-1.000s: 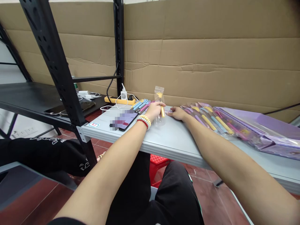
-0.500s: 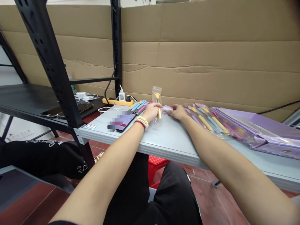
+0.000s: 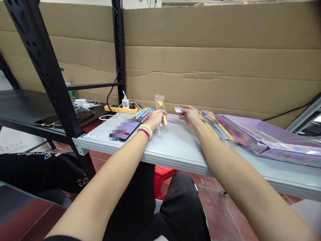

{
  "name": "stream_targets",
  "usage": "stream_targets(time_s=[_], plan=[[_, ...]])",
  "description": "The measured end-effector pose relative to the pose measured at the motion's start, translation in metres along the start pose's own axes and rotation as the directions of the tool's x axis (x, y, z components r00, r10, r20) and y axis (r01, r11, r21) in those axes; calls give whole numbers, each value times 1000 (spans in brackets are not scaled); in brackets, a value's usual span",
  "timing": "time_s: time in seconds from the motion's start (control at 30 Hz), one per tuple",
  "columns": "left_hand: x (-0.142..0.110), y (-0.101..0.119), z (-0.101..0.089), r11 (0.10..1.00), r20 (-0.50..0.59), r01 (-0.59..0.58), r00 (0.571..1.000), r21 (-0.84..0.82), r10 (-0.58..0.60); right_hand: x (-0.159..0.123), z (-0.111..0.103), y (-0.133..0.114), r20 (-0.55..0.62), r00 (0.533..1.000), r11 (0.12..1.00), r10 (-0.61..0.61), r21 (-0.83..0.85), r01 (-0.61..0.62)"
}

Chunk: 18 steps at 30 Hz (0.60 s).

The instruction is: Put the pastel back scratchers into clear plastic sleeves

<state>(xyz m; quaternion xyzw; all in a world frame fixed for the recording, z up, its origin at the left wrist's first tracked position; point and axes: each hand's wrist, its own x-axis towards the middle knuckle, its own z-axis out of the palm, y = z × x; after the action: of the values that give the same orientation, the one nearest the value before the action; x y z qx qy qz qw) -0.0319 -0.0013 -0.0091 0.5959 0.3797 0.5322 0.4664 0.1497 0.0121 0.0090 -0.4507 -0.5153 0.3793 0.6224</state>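
Note:
My left hand [image 3: 156, 119] is closed around a small yellow back scratcher [image 3: 165, 120], its claw-shaped head upward. A clear plastic bag [image 3: 159, 97] surrounds the scratcher and reaches down to the table. Between the fingertips of my right hand [image 3: 190, 115] is a small white and purple card or label [image 3: 178, 109], held just above the table. A flat pink piece [image 3: 171, 120] lies between my hands; what it is I cannot make out. Left of my left hand, several loose blue, yellow and pink scratchers [image 3: 143, 113] lie in a row, partly hidden.
Bagged scratchers [image 3: 218, 127] lie to the right, beside a purple box [image 3: 265, 139]. A phone [image 3: 129, 130] rests near my left wrist. Behind it are a yellow power strip [image 3: 120, 109] and white cables. A black shelf post [image 3: 54, 70] stands left; cardboard [image 3: 213, 60] walls the back.
My right hand has lifted the small card off the table, leaving the pink piece in sight. My left hand still grips the bagged scratcher. The whole view has shifted slightly.

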Motion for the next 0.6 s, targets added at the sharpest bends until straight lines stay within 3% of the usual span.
stream_targets(time_s=[0.23, 0.37, 0.5, 0.6], plan=[[-7, 6, 0, 997, -1, -27, 1000, 76, 27, -13, 13, -9, 121, 991, 992, 55, 107, -68], [-8, 6, 0, 996, -41, -81, 996, 46, 83, -19, 18, -14, 204, 977, 994, 63, 74, -80], [-4, 4, -1, 991, -91, -122, 988, 48, 126, -24, 21, -13, 290, 956, 977, -38, -190, 97], [-1, 2, -4, 987, -134, -124, 982, 98, 136, -29, 24, -13, 441, 889, 886, -126, -353, 301]])
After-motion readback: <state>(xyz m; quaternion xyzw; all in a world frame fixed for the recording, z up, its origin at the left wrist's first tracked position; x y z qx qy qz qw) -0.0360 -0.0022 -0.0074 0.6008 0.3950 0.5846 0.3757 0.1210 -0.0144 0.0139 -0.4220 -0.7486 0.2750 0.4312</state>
